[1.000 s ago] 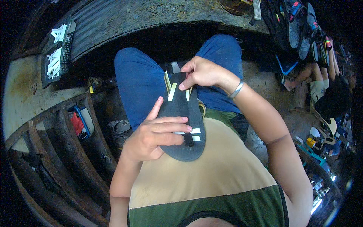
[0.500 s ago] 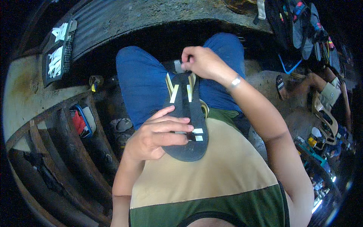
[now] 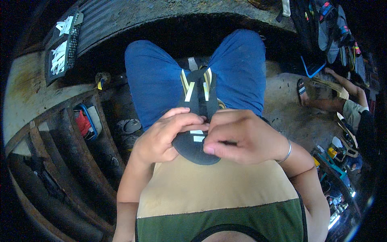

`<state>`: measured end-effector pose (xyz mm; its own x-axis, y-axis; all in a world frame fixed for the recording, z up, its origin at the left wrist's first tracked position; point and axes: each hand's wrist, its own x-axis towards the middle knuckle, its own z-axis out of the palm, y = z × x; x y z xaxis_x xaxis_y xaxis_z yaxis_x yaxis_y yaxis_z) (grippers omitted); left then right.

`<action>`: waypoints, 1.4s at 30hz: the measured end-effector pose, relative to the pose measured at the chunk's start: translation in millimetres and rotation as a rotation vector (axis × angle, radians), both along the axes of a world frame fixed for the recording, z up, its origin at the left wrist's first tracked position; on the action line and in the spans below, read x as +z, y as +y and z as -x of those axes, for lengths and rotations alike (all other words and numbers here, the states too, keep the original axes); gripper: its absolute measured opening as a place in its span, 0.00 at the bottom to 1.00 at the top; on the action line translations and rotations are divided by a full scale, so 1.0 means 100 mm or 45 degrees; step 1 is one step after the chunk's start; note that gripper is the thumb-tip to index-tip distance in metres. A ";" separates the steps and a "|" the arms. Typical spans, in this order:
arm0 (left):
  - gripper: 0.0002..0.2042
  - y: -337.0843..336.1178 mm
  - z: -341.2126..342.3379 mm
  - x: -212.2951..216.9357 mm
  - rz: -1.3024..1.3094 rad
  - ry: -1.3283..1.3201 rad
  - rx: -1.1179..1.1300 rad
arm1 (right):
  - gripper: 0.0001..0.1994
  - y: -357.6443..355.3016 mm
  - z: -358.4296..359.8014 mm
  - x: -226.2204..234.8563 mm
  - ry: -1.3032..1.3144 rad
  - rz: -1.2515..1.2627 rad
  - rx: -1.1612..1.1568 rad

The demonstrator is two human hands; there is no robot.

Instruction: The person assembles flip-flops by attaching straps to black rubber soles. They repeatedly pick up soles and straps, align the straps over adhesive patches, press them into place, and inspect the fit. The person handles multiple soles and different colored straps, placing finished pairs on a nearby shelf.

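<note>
Over on your far left, a dark grid-like rack (image 3: 64, 44) with white scraps on it leans on the rusty ledge, and lower down a red and blue item (image 3: 84, 123) sits between the curved metal ribs (image 3: 48, 169) — can't tell what it is. A grey sandal (image 3: 128, 126) lies on the ground just beside your left thigh. Your left hand (image 3: 161, 139) is curled around the heel end of the black flip-flop (image 3: 197, 117), fingers laid over the top. That flip-flop rests on your lap between your blue shorts (image 3: 155, 86), heel toward your belly, its yellow-striped straps pointing away. Your right hand (image 3: 242, 137) is touching the left one, fingers pinched down on the same heel — both hands together, clamped on it. A silver bangle (image 3: 287, 151) sits on your right wrist. Far right, another person's sandalled foot (image 3: 304, 90) rests on the ground.
</note>
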<state>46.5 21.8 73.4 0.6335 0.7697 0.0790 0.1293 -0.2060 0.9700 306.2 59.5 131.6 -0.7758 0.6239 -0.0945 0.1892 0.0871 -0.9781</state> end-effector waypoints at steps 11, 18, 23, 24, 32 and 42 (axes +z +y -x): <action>0.14 0.40 0.03 0.37 -0.399 -0.236 0.136 | 0.36 0.39 -0.34 -0.25 0.329 0.184 -0.538; 0.27 1.64 -0.06 0.99 -0.140 -0.650 1.116 | 0.38 0.52 0.41 -0.09 0.412 -0.201 -0.727; 0.45 1.09 -0.39 0.56 -0.039 -0.615 0.906 | 0.30 0.81 0.44 0.01 0.616 0.030 -0.896; 0.39 1.01 -0.45 0.45 -0.003 -0.689 0.942 | 0.30 0.83 0.46 0.00 0.615 0.055 -0.900; 0.28 1.05 -0.34 0.45 0.095 -0.611 1.083 | 0.30 0.85 0.67 -0.10 0.649 0.112 -0.938; 0.24 1.30 -0.32 0.45 -0.059 -0.516 1.182 | 0.34 0.86 0.63 -0.09 0.650 0.156 -0.919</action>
<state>78.6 151.8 118.5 -0.2949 0.9350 0.1971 -0.0795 -0.2296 0.9700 243.2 145.5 122.9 -0.1636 0.9849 0.0569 -0.3041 0.0045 -0.9526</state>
